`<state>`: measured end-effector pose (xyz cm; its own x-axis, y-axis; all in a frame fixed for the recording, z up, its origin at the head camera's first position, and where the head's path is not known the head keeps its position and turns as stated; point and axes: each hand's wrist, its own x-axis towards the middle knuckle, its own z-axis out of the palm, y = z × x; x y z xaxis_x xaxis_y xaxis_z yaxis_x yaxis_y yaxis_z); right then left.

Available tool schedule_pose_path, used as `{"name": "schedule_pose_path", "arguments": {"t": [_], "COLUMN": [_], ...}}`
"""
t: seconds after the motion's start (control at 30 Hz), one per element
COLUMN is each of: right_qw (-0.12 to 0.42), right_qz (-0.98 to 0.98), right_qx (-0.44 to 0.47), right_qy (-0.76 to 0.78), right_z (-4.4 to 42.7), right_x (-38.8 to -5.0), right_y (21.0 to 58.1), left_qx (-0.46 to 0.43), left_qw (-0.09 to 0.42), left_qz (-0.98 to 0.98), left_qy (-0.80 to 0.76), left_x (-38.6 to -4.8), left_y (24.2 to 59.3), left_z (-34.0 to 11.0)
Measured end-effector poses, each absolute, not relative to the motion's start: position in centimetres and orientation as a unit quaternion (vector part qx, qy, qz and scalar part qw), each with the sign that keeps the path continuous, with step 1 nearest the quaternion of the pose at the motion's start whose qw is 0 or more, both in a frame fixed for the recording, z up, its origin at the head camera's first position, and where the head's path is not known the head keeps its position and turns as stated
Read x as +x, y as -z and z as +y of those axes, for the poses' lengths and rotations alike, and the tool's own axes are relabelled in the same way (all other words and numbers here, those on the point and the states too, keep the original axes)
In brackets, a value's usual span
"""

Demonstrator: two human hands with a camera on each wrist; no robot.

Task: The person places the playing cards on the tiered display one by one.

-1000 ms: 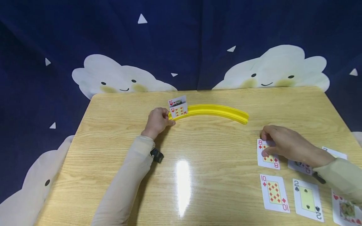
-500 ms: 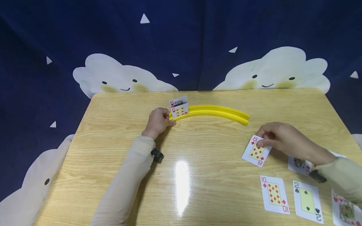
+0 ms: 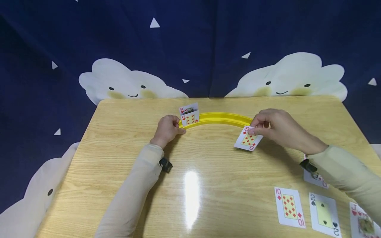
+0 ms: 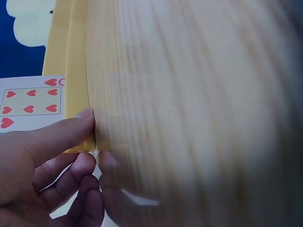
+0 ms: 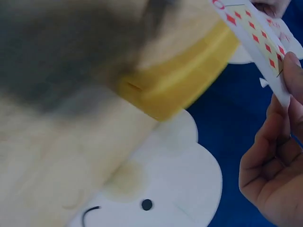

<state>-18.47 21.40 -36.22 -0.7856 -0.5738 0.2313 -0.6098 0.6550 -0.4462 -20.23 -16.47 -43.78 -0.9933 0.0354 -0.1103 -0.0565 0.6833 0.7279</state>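
My left hand (image 3: 167, 130) grips the left end of a curved yellow playing card holder (image 3: 221, 118). In the left wrist view the thumb presses the holder's front edge, with the fingers curled at its end. Two cards stand in the holder beside that hand: the six of hearts (image 3: 190, 118) in front and the king of hearts (image 3: 191, 106) behind, partly hidden. My right hand (image 3: 276, 127) pinches the eight of diamonds (image 3: 247, 141) by one corner, thumb on its face. This card is tilted and covers part of the holder's right end in the head view.
On the right of the wooden table (image 3: 134, 211) lie the ten of diamonds (image 3: 289, 207), the two of spades (image 3: 325, 215) and a jack of hearts (image 3: 361, 219). Another face card (image 3: 316, 180) is partly under my right sleeve. A dark blue cloth (image 3: 178, 43) with clouds hangs behind.
My right hand has picked up the eight of diamonds from the table and carried it left and away from me to the holder's right end. The left hand has stayed in place.
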Motion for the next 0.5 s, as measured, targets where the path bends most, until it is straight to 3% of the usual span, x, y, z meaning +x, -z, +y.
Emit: {"name": "schedule_pose_path", "arguments": {"t": [0.5], "right_qw": [0.086], "right_qz": [-0.899], "right_qx": [0.348], "right_qy": [-0.253], "right_z": [15.6], "right_x": [-23.0], "right_y": [34.5], "left_qx": [-0.003], "left_qw": [0.053], "left_qz": [0.914], "left_qy": [-0.403], "left_x": [-20.3], "left_y": [44.0], "left_z": [-16.3]}}
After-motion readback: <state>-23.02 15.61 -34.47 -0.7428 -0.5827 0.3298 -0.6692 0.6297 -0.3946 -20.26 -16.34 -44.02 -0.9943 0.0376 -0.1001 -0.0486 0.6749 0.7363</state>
